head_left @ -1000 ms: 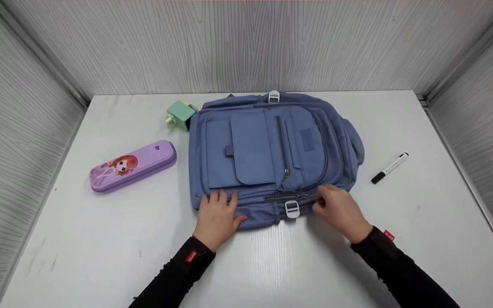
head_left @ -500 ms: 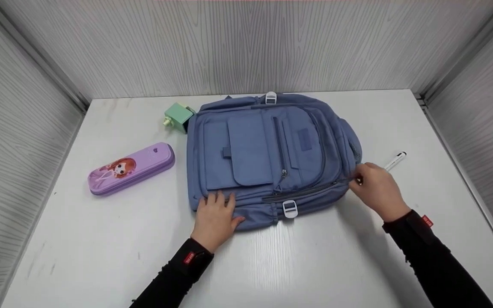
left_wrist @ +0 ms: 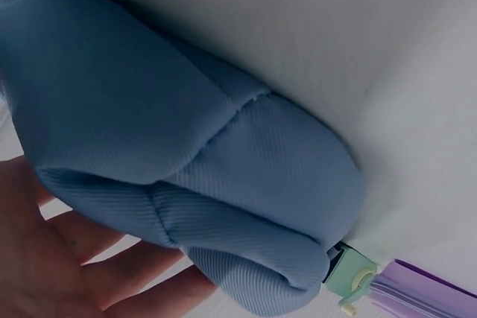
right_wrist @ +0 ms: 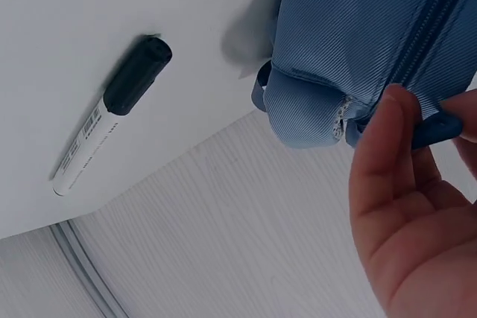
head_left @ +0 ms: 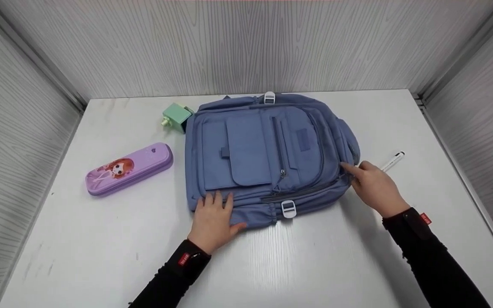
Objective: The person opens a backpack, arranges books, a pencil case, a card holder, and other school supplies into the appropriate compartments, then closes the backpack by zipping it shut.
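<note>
A blue backpack [head_left: 250, 149] lies front side up on the white table, its top end to the right. My left hand [head_left: 213, 222] rests on its near lower corner, fingers spread over the side pocket [head_left: 253, 216]. At the near upper corner, my right hand [head_left: 375, 187] is at the end of the side zipper [head_left: 306, 191], the index finger reaching onto the fabric. In the right wrist view a blue zipper pull [right_wrist: 436, 130] sits between thumb and fingers, and the zipper there looks closed. Part of the marker [right_wrist: 112, 117] is hidden behind the right hand in the head view.
To the left lies a purple pencil case [head_left: 129, 169] with a cartoon girl on it. A small green pencil sharpener [head_left: 176, 116] with a crank touches or nearly touches the backpack's lower end. Grey wood-grain panels [head_left: 246, 47] border the table at back and sides.
My right hand has pulled along the near side zipper to the right, toward the backpack's top, and its index finger now stretches onto the bag. The left hand stays on the lower corner.
</note>
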The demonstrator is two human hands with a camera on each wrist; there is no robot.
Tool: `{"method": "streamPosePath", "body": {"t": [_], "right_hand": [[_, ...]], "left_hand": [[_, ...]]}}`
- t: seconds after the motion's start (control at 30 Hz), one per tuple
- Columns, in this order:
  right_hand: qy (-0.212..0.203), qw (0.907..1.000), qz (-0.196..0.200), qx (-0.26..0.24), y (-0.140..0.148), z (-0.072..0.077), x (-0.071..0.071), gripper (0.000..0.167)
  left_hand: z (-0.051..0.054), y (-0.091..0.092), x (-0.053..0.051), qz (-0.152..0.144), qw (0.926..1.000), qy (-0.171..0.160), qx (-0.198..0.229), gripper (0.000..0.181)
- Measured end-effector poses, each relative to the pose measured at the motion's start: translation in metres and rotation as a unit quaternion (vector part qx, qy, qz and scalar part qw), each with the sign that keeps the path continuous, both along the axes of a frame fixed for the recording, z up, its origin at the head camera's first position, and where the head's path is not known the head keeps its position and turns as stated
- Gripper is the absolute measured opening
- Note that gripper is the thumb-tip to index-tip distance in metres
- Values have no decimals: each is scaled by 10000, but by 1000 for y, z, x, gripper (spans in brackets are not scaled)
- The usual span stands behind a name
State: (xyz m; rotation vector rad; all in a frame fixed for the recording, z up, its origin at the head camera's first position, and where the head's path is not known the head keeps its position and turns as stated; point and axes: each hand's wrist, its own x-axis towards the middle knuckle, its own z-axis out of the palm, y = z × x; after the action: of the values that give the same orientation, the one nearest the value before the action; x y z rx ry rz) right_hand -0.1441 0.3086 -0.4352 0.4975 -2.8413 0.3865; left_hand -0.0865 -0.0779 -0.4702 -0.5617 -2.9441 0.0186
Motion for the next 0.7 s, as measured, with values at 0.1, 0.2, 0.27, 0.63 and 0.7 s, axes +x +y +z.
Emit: {"method": "streamPosePath", "body": {"t": [0.1, 0.2, 0.27, 0.63, 0.7], "right_hand": [[-181, 9997, -150, 67, -2, 3, 1, 35], [-415, 9985, -322, 121, -1, 5, 3, 32], [-602, 9972, -405, 161, 1, 5, 7, 32], [-765, 9959, -184, 439, -14, 7, 48, 12], [-815, 9956, -103, 458, -21, 9, 56, 11]], "left_hand": [[0, -3, -1, -135, 9998, -39, 119, 84], [-2, -5, -4, -261, 9994, 126, 187, 75], [-2, -5, -6, -309, 9991, 217, 201, 68], [10, -15, -38, -57, 9988, -483, 109, 56], [11, -18, -48, 96, 9980, -624, -4, 55]]}}
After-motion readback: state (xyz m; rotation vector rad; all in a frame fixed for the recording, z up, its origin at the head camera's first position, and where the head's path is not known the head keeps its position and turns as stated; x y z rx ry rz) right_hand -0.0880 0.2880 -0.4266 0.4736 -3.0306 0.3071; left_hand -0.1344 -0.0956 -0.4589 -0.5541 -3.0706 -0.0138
